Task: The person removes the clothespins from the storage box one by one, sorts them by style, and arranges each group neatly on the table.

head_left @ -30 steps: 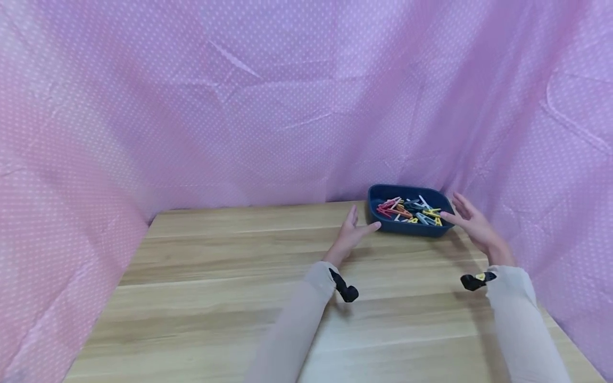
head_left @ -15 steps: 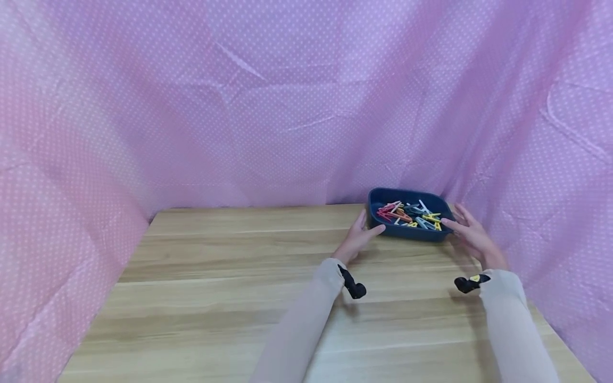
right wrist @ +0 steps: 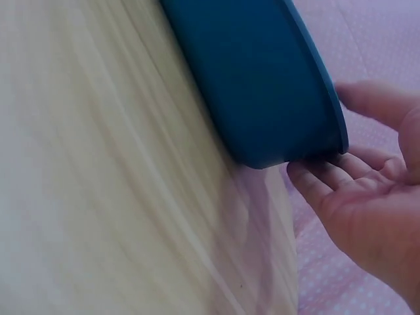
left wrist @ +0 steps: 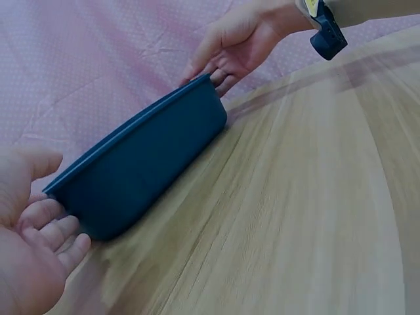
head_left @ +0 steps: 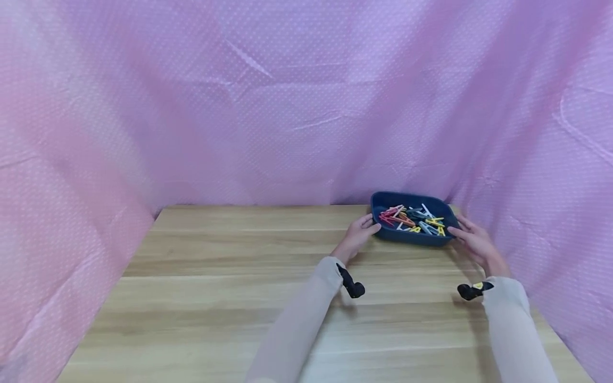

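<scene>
A dark blue rectangular plastic box (head_left: 413,239) sits at the back right of the wooden table. Several coloured clothespins (head_left: 407,220) lie loose inside it, red, orange, yellow, white and blue-green. My left hand (head_left: 356,234) grips the box's left end, thumb at the rim and fingers curled against the wall below. At the opposite end my right hand (head_left: 476,243) holds the box, its thumb by the rim and its fingertips under it. Both wrist views show the outer wall of the box (left wrist: 144,161) beside the tabletop; the clothespins are hidden there.
A pink dotted curtain (head_left: 268,133) hangs behind the table and along both sides. The box stands near the table's back edge and close to the curtain at the right. Bare wooden tabletop (head_left: 215,276) stretches to the left and front.
Both hands have closed in from either side and taken hold of the box's ends. The box has shifted slightly towards me.
</scene>
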Motion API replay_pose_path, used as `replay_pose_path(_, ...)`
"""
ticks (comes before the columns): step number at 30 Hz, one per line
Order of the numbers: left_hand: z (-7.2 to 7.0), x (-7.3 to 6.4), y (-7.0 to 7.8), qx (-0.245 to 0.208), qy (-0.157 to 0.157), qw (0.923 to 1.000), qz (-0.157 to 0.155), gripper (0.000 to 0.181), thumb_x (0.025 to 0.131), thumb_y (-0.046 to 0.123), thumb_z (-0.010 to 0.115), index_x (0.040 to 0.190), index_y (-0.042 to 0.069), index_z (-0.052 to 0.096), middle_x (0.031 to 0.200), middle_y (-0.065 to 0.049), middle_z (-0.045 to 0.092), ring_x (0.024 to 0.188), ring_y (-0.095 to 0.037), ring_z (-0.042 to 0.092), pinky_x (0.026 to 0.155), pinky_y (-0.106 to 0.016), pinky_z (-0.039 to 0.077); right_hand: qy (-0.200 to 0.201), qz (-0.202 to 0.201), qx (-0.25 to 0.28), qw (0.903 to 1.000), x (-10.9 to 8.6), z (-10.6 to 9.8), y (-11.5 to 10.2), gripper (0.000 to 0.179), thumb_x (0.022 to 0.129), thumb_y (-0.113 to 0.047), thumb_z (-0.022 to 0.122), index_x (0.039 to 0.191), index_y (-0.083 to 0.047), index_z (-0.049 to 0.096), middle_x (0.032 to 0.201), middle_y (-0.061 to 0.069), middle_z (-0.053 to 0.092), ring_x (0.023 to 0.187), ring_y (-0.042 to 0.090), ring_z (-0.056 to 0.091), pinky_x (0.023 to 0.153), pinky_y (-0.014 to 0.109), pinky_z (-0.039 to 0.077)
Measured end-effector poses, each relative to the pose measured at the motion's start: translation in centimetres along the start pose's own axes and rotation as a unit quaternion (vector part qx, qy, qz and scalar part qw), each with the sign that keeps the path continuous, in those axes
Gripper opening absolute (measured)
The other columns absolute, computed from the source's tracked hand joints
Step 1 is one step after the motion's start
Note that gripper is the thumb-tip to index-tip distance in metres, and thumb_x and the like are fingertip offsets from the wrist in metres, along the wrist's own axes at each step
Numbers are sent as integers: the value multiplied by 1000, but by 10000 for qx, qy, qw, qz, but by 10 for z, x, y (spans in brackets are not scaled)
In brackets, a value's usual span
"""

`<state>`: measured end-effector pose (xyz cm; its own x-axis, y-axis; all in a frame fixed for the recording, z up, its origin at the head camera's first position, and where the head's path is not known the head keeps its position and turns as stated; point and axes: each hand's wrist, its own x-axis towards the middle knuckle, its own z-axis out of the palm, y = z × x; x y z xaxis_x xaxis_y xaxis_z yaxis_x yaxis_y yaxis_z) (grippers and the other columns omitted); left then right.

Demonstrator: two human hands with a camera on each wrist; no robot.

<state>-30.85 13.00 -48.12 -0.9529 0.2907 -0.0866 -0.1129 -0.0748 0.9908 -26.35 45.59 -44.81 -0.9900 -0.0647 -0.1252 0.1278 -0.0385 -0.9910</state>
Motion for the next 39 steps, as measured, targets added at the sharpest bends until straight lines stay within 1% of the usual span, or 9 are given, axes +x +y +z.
replay_pose_path(3,-2,-8,3,153,320,9993,122,45,99,19,67,140,3,60,138,-15,65,132,-22,60,110,-35,46,-86,-299,324,9990,-5,-2,1,76,102,3,53,163,-3,8,161,16,39,103,-12,62,88,11,51)
replay_pose_path(6,-5,-16,5,398,784,9957,303,31,96,18,72,122,1,72,120,-10,75,108,-13,69,91,-25,54,-86,-428,192,9989,-11,-2,0,59,101,3,54,155,-6,31,120,-14,71,95,-9,64,78,12,52)
replay_pose_path(9,-13,-20,4,350,1099,9926,385,23,91,15,77,108,0,76,107,-9,78,84,-6,64,69,-21,50,-85,-316,-434,9985,-15,6,-1,62,103,-4,55,158,-1,26,122,-17,67,91,-11,61,74,12,51)
replay_pose_path(13,-31,-27,-2,31,1212,9920,365,24,86,13,81,103,-2,72,102,-11,77,76,-6,61,60,-21,46,-315,-141,-1160,9927,-16,24,0,77,105,-13,55,158,11,4,163,21,30,100,-15,58,84,13,52)
replay_pose_path(16,-49,-31,-6,-37,1209,9919,390,32,86,13,82,112,-1,71,111,-15,76,89,-8,67,67,-20,50,-496,-162,-1107,9925,-13,39,1,76,106,-10,53,157,12,1,159,41,1,106,-12,60,87,16,54)
replay_pose_path(24,-101,-51,-1,335,995,9936,420,47,91,15,77,134,2,65,133,-18,67,125,-23,64,91,-28,55,-869,-420,-1660,9814,-9,78,2,73,105,-12,55,158,11,10,160,39,13,118,-12,55,92,14,51)
replay_pose_path(31,-145,-78,8,726,948,9917,476,48,92,15,75,136,0,63,135,-19,65,129,-27,62,99,-35,54,-1103,-575,-2506,9601,-3,113,0,74,103,-21,61,159,4,20,162,31,25,148,42,31,93,6,43)
replay_pose_path(34,-162,-90,10,804,1005,9910,360,48,92,17,75,137,2,63,136,-17,66,129,-27,62,96,-34,56,-1276,-782,-2751,9497,2,128,0,72,102,-20,62,158,5,24,161,31,27,148,49,29,94,5,40)
replay_pose_path(39,-189,-107,12,921,1075,9898,176,49,93,17,75,137,4,63,137,-15,66,129,-26,62,101,-35,53,-1498,-1143,-3073,9328,7,150,4,69,102,-16,63,156,8,28,159,32,31,145,50,35,110,32,43)
